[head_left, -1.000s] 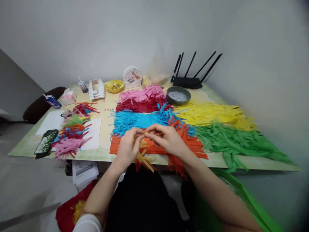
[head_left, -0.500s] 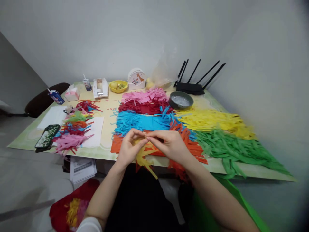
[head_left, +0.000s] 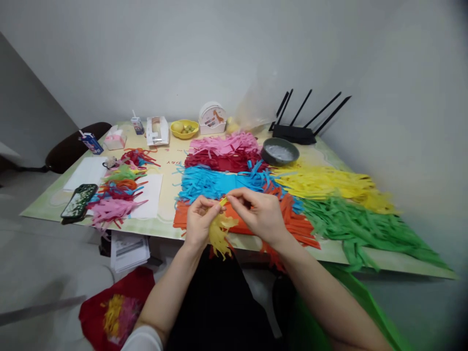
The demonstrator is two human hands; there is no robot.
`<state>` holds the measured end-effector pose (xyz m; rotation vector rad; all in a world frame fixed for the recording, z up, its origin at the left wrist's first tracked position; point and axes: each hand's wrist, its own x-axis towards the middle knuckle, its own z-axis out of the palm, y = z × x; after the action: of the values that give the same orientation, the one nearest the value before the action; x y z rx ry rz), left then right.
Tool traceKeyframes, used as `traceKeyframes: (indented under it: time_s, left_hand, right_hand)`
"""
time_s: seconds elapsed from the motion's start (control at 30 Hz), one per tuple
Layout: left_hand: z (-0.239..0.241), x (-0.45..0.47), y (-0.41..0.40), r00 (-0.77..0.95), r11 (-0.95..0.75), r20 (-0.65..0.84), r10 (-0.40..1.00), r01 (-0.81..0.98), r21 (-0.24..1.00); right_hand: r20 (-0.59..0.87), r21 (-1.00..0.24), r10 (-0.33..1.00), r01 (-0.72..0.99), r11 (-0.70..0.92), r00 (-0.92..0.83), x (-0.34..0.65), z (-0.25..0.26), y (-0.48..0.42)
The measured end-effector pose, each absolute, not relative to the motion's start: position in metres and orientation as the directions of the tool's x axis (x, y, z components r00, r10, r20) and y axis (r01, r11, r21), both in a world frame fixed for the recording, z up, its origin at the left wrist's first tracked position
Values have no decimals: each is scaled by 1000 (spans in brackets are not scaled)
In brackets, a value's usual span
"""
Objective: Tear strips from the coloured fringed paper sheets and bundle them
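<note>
My left hand [head_left: 199,223] and my right hand [head_left: 260,213] meet above the table's near edge, both pinched on a yellow fringed paper piece [head_left: 220,233]. Its strips bunch and hang down below my left fingers. Beneath the hands lies a stack of orange fringed paper [head_left: 292,224]. Behind it are blue fringed paper [head_left: 215,183], dark red fringed paper [head_left: 223,160] and pink fringed paper [head_left: 224,144].
Yellow strips [head_left: 329,183] and green strips [head_left: 358,226] cover the right side. A grey bowl [head_left: 280,152] and a router [head_left: 296,132] stand at the back. Finished colourful tassels [head_left: 117,195], a phone [head_left: 78,202] and drink cartons [head_left: 89,142] lie left. A red bag [head_left: 109,312] sits on the floor.
The yellow paper's loose strips have gathered into a tighter bunch under my left hand. Both hands stay pinched together on it, and the camera has shifted slightly.
</note>
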<state>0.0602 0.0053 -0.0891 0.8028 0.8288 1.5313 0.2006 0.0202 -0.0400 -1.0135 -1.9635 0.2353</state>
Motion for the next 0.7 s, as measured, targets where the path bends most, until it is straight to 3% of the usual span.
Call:
traceKeyframes:
  time_s: [0.1,0.23,0.3,0.37,0.43,0.47,0.53,0.6,0.7]
  left_hand:
    - [-95,61,1,-110,-65,7,994,-537,841]
    - [-110,3,-10,-28,98,-124,992,-458,884]
    - [-113,-63,-24,-204,103,-162,965,-273,956]
    - [-105,-137,-41,-539,71,-21,842,71,995]
    - [-91,-199,-53,-689,98,329,645,502,859]
    - [-85,-219,-54,-648,144,490,583,676,723]
    - [-81,-235,-46,-475,165,640,604,860,482]
    - [-95,-228,-28,-273,75,598,753,939,335]
    - [-136,-209,-1,-75,-47,403,912,957,285]
  right_hand:
    - [634,-525,735,564,638,-241,191,-47,18]
    - [536,-659,785,426,619,-312,183,-56,10]
    - [476,-723,794,347,598,-377,184,-63,6]
    - [437,-753,807,328,570,-398,185,-73,3]
    - [413,-766,822,339,547,-392,184,-83,1]
    - [407,-769,825,340,541,-392,181,-88,1]
    - [410,-769,817,328,548,-405,174,-94,0]
    - [422,-757,804,326,567,-419,169,-99,-2]
    - [440,-728,803,364,581,-402,173,-107,-6]
